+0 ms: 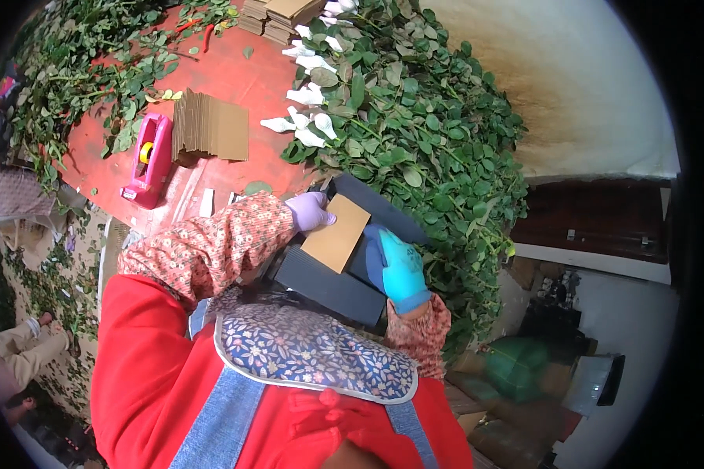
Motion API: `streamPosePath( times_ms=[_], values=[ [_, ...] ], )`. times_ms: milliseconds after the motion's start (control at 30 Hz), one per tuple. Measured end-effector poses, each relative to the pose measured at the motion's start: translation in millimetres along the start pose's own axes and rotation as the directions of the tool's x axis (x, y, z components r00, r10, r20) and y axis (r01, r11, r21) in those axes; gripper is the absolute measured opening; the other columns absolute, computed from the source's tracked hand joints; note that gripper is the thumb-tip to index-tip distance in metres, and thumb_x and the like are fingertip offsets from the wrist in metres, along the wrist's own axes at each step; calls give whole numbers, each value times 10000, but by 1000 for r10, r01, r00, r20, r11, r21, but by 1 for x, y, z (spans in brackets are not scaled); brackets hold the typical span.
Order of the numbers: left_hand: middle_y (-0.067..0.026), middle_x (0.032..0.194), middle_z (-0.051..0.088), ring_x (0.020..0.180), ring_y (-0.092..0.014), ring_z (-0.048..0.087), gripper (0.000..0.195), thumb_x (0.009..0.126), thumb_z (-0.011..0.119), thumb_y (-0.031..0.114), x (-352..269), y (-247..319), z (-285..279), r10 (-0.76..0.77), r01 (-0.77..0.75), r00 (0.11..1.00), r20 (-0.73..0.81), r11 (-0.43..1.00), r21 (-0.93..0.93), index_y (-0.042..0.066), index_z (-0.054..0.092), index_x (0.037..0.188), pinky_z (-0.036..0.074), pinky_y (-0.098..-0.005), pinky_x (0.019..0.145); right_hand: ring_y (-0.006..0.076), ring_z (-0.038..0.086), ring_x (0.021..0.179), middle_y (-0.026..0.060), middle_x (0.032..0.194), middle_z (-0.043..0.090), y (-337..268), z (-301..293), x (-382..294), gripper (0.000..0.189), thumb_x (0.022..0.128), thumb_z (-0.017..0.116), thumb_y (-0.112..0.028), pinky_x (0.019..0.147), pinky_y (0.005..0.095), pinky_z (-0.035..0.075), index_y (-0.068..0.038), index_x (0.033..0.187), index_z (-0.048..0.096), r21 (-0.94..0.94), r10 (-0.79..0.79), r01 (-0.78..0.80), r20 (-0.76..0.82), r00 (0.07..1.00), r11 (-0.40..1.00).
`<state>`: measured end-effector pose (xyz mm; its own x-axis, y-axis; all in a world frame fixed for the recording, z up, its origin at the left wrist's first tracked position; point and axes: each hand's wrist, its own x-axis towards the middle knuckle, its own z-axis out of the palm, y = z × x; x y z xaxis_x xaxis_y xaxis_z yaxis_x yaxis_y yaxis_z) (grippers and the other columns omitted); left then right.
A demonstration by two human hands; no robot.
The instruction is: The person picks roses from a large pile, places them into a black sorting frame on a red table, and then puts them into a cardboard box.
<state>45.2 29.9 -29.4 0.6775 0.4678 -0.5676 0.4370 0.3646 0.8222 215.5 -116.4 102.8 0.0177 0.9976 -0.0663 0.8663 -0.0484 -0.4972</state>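
Note:
My left hand [312, 212], in a thin lilac glove, has its thumb on the upper left edge of a flat brown cardboard piece [337, 233] and grips it. The cardboard lies over black corrugated sheets [331, 284] close to my chest. My right hand [396, 264], in a turquoise and blue coated glove, is beside the cardboard's right edge, over the black material; its fingertips are hidden, so what it holds cannot be told.
Rose stems with leaves [410, 135] and white-sleeved heads [308, 97] are heaped ahead and right. On the red table [240, 76] stand a pink tape dispenser [148, 161] and stacked cardboard pieces [211, 126]. More stems [64, 88] lie far left. Other people are at the left edge.

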Motion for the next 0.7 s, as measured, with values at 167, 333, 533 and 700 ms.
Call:
streamPosePath(
  times_ms=[167,333,533,700],
  values=[
    [-154,931,688,813,-248,682,426,815,769,289,-3,2,1,29,-26,999,-40,998,53,-21,642,1078,538,-375,690,417,595,1120,242,1456,421,-43,1,12,731,837,684,-449,881,458,519,-121,1436,423,-135,-11,43,233,972,990],
    [-123,899,670,728,-208,680,444,903,688,343,-35,29,-2,50,-40,997,-66,988,148,-27,585,1125,543,-331,566,405,564,1153,220,1401,481,-22,18,21,697,821,692,-453,922,466,490,-45,1351,494,-42,22,-13,236,972,999],
    [-73,737,668,588,-132,638,207,951,615,175,-86,29,-40,116,-102,992,-47,967,234,1,578,1056,520,-294,555,331,530,1191,190,1404,490,-15,31,17,715,825,666,-455,997,462,372,-42,1377,474,-244,-88,131,177,980,961],
    [-120,749,683,610,-221,666,259,881,702,198,-66,2,-36,465,-382,874,-143,837,391,-17,613,994,533,-355,610,326,531,1156,166,1424,475,-19,40,14,755,817,655,-499,987,473,367,-50,1393,461,-387,-67,120,149,987,914]
  ],
)
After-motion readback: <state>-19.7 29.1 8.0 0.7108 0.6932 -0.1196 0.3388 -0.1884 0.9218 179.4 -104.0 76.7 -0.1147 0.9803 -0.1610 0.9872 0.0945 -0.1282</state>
